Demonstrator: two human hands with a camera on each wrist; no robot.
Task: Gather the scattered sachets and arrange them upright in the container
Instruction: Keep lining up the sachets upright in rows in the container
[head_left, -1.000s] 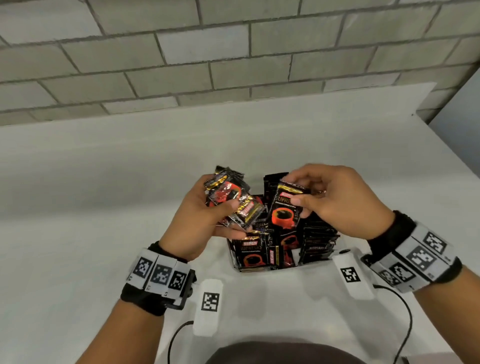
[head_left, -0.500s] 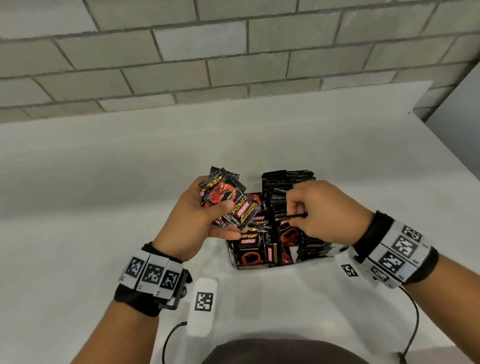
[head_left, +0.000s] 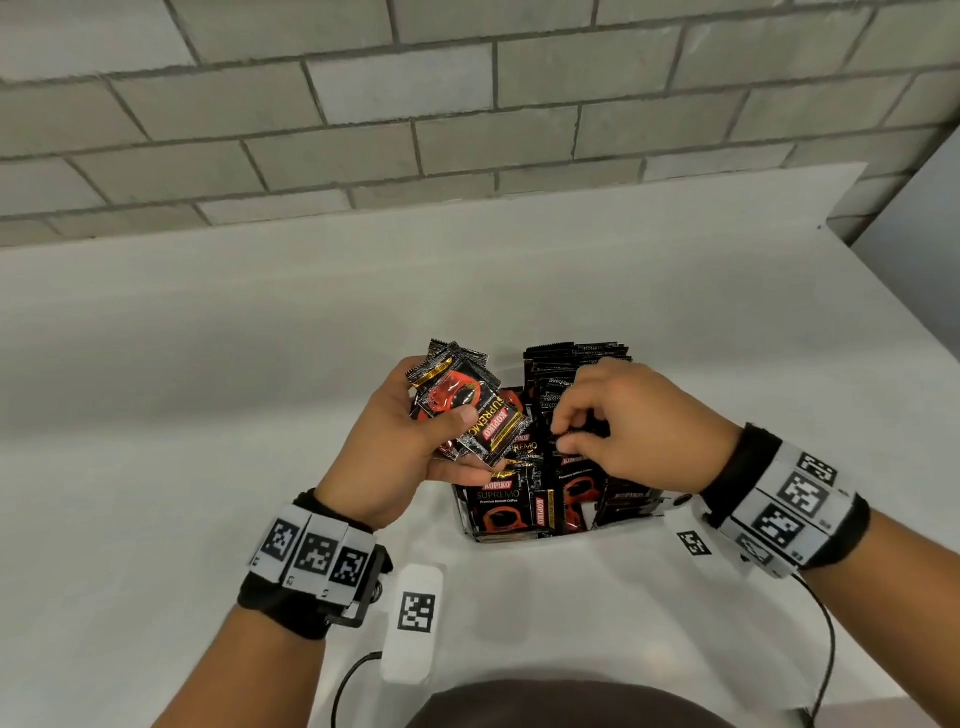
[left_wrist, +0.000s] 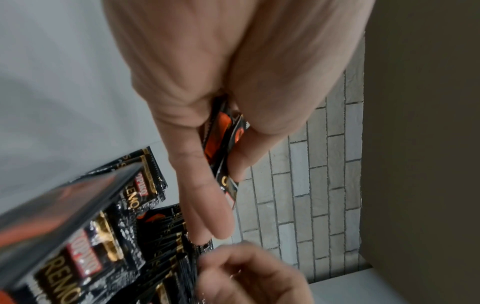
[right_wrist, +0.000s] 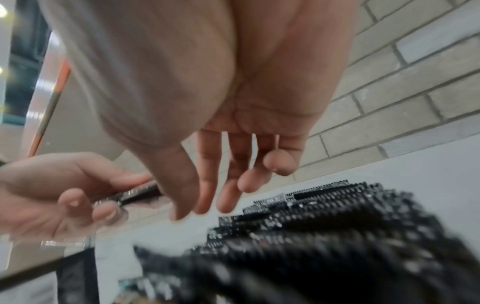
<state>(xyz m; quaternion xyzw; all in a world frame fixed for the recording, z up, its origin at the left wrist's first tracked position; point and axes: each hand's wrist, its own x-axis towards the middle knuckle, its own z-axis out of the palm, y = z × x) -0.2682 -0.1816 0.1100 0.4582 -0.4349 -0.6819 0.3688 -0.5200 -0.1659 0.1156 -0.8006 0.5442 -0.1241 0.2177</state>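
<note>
My left hand (head_left: 467, 441) grips a small bundle of black and red coffee sachets (head_left: 462, 405), held just left of and above the clear container (head_left: 466, 525). In the left wrist view the bundle (left_wrist: 221, 148) sits pinched between thumb and fingers. The container is packed with upright sachets (head_left: 576, 374) in rows. My right hand (head_left: 563, 436) hovers over the middle of the container, fingertips at the sachet tops. The right wrist view shows that hand (right_wrist: 202, 205) with loosely hanging fingers holding nothing, above the packed sachets (right_wrist: 311, 226).
The container stands on a white table (head_left: 208, 415) against a grey brick wall (head_left: 467, 104). The table's right edge (head_left: 904, 312) runs diagonally at the far right. Tagged white camera pods (head_left: 415, 618) and black cables (head_left: 826, 639) hang below both wrists.
My right hand lowered the sachet it held into the container and let it go. My left hand kept its bundle and barely moved.
</note>
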